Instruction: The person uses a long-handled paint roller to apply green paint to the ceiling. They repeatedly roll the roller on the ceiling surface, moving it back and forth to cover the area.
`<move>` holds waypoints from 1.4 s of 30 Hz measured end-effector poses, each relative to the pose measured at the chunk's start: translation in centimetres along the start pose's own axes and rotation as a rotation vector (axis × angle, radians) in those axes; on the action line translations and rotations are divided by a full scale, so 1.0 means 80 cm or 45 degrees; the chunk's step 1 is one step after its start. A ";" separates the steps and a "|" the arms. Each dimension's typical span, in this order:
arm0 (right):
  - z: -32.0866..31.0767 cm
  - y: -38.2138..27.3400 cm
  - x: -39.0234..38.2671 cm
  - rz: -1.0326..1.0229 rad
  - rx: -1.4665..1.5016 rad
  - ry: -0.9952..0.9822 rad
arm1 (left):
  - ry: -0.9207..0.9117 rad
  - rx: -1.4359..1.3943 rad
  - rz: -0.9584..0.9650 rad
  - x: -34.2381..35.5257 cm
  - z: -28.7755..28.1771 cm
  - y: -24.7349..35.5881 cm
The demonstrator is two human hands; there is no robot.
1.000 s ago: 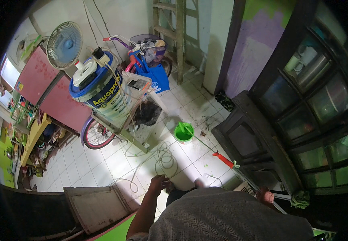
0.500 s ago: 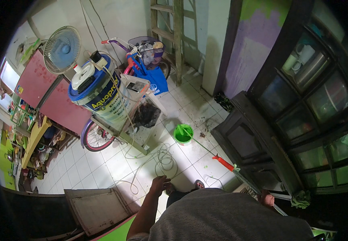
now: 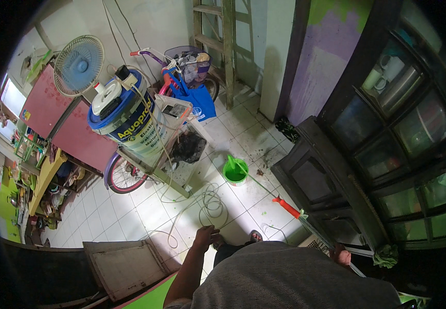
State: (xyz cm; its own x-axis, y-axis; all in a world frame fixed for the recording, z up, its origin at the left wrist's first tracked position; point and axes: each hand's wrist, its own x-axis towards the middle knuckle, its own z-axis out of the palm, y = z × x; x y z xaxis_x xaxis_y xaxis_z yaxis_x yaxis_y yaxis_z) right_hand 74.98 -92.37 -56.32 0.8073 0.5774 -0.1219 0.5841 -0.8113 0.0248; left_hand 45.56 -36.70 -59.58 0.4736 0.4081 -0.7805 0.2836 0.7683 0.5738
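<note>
My left hand [image 3: 206, 237] hangs in front of me above the tiled floor, its fingers loosely bent and apart, holding nothing. On the right, at the edge of my grey shirt, my right hand [image 3: 342, 256] shows only in part, closed around the pole of a paint roller. The roller's red handle [image 3: 286, 208] is tied to the pole with a light green strip. From it a thin rod reaches down to a green bucket [image 3: 235, 177] on the floor. The green roller end rests inside the bucket, against its rim.
A large white-and-blue pail [image 3: 130, 123] stands on a low wooden stand, beside a fan [image 3: 80, 66] and a bicycle [image 3: 125, 174]. Loose hose [image 3: 212, 202] coils on the floor. A wooden ladder [image 3: 228, 56] leans at the back. A dark glazed cabinet [image 3: 315, 180] fills the right.
The fan's head has turned slightly. My hands, the roller and the bucket stay in about the same place.
</note>
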 end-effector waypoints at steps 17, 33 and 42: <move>-0.033 -0.017 -0.001 0.065 0.055 -0.193 | -0.032 0.037 -0.009 0.017 0.001 -0.013; -0.040 -0.026 -0.002 0.208 0.039 -0.435 | -0.051 0.013 0.004 0.014 0.006 -0.009; -0.023 -0.010 -0.004 0.094 0.072 -0.340 | -0.089 0.038 -0.003 0.019 0.009 -0.009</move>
State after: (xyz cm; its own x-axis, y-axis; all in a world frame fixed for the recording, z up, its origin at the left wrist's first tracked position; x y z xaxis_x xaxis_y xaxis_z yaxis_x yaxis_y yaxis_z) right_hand 74.42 -91.71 -54.44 0.7922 0.4782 -0.3791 0.5129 -0.8584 -0.0110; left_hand 46.65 -36.97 -61.04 0.5293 0.3700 -0.7635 0.3090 0.7540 0.5796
